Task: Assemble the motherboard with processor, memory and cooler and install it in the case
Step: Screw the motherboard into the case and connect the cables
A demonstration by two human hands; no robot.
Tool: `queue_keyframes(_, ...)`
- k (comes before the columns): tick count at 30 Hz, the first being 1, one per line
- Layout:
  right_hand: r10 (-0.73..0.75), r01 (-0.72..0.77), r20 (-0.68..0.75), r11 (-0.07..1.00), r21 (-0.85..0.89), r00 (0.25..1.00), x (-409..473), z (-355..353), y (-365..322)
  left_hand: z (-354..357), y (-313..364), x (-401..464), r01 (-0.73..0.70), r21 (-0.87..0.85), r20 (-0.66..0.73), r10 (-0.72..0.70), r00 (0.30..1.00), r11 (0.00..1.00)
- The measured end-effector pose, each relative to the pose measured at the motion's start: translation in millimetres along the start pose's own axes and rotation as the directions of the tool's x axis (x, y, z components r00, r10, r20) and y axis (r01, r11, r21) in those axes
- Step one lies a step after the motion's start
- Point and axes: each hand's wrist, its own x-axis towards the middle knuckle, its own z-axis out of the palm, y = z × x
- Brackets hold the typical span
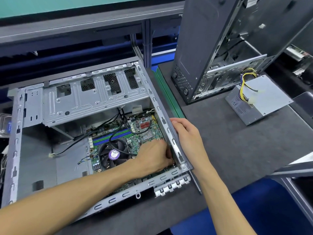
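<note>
An open grey case (17, 133) lies flat on the dark mat. The green motherboard (145, 128) sits in its right half, with blue and green memory slots (113, 135) and a black cooler fan (113, 156) with a purple label. My left hand (152, 158) reaches into the case over the board's near right corner, its fingers curled down by the right wall; what they hold is hidden. Outside the case, my right hand (188, 134) grips the top edge of that right wall. Loose black cables (118, 126) cross the board and the fan.
A second dark case (203, 48) stands upright at the back right. A grey power supply (260, 99) with yellow wires lies beside it. A green strip (167, 94) runs along the mat's seam. A clear plastic item (5, 122) sits at the far left.
</note>
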Motion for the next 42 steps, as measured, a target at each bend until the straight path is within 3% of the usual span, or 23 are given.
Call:
queue_keyframes(7,0.0,0.0,0.015,1.0,-0.02,1.0,0.8,0.9,-1.0,-2.0,1.9,8.7,0.046,-0.073,0.052,-0.042,0.998,0.996)
queue_keyframes(14,0.023,-0.022,0.013,1.0,-0.018,1.0,-0.3,0.4,-2.3,-6.7,-12.5,13.7,0.127,-0.24,0.241,-0.068,0.968,0.962)
queue_keyframes(25,0.013,-0.01,0.044,0.997,-0.076,0.999,-1.0,0.9,-6.4,-6.7,-1.6,21.7,0.132,-0.109,0.186,-0.111,0.976,0.985)
queue_keyframes(31,0.016,-0.012,0.046,0.997,-0.071,0.999,-0.8,0.1,-5.8,-19.4,-9.9,15.9,0.161,-0.3,0.344,-0.051,0.938,0.94)
queue_keyframes(37,0.02,-0.013,0.078,0.996,-0.091,0.997,3.0,-3.2,-5.0,-22.5,-5.6,16.3,0.085,-0.175,0.227,-0.044,0.973,0.981)
queue_keyframes(42,0.005,0.005,0.106,0.996,-0.094,0.994,6.0,-5.5,-5.6,-23.9,-5.7,15.0,0.102,-0.142,0.333,-0.05,0.942,0.985)
